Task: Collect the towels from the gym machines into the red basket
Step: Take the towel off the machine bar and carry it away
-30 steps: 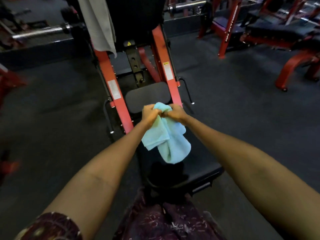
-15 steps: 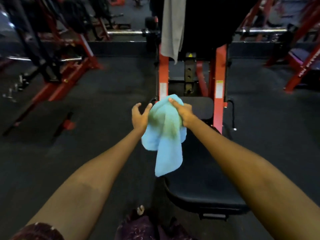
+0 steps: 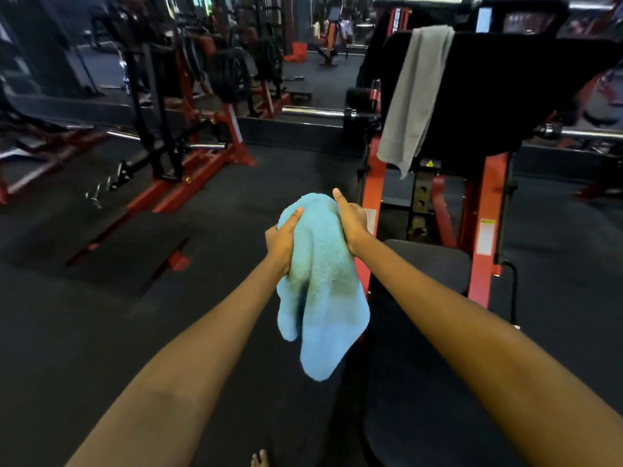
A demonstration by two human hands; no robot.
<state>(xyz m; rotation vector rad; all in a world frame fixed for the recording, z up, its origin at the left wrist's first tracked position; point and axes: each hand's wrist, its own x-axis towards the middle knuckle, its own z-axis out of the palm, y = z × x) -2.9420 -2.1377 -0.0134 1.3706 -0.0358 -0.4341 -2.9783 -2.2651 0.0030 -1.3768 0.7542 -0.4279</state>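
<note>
Towel (image 3: 320,281) is soft and floppy, bunched between my left hand (image 3: 283,242) and right hand (image 3: 352,222), both gripping its top.

— What's being held in front of the red machine (image 3: 374,183)?
— A light blue towel (image 3: 320,281). The left hand (image 3: 283,242) grips its left side with the thumb laid across the cloth, and the right hand (image 3: 352,222) clasps its right side; the loose end hangs below both hands.
— Anything on the machine itself?
— A grey towel (image 3: 413,96) draped over its black back pad (image 3: 505,89), hanging down the left edge. The black seat (image 3: 435,264) sits just right of the blue towel.
</note>
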